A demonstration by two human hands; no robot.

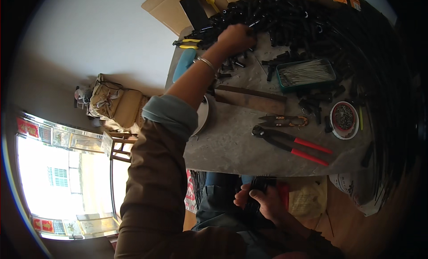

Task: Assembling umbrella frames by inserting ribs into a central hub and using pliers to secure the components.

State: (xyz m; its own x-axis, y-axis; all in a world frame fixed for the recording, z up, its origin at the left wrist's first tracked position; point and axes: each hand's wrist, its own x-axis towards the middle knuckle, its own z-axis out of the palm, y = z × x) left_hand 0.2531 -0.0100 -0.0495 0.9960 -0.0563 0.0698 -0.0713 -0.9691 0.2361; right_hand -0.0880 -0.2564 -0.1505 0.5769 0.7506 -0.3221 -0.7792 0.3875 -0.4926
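Note:
My left hand [235, 38] reaches across the grey table [223, 147] to the near edge of a pile of short black tubular pieces [285, 22]. Its fingers are curled in, and what they hold, if anything, is hidden. Low over my lap, below the table's front edge, my right hand [266, 203] is closed around a bundle of thin black strands [253, 204]. Red-handled pincers [307, 151] and a pair of thread snips [283, 121] lie on the table. Beside them is a round dish [356, 126] of small metal bits.
A green tray [278, 78] of thin pale metal pins stands behind a flat brown bar [249, 99]. Yellow-handled pliers [189, 44] and a blue object [183, 65] lie far left. Long black strands [388, 125] curve along the right side. Cardboard [165, 11] borders the back.

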